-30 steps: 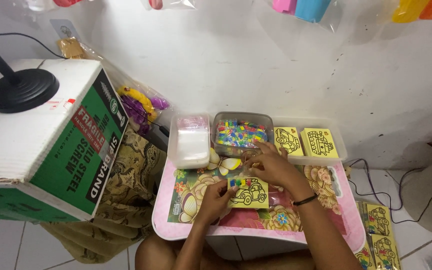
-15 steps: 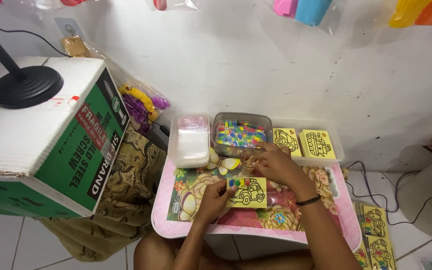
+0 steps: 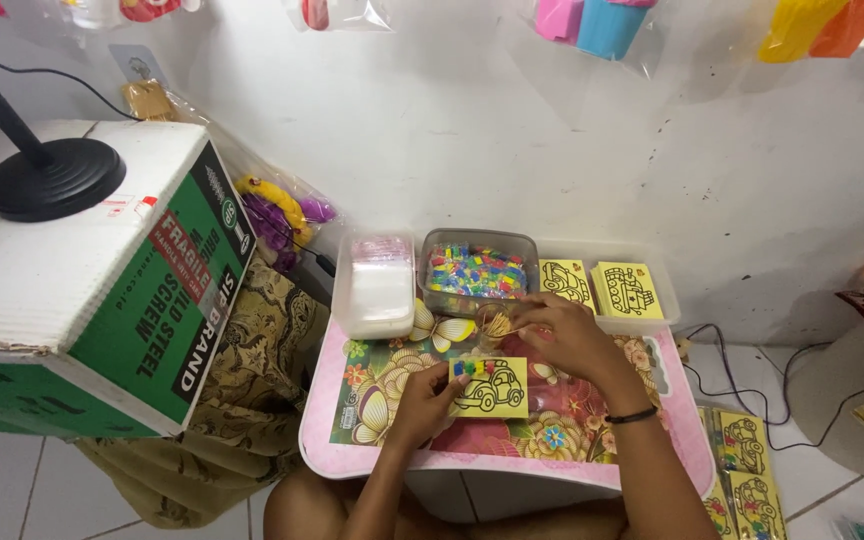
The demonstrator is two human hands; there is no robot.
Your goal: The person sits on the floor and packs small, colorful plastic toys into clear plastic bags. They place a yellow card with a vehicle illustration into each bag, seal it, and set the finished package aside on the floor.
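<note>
The left hand pinches the left edge of a yellow card with a car outline, holding it flat on the pink floral tabletop. The right hand, just above the card, has its fingers pressed together on what looks like a small clear bag, though the view is too small to be sure. Behind the hands stand a grey tub of coloured pieces, a white lidded box and a clear tray with more yellow cards. A cardboard box stands at the left
</note>
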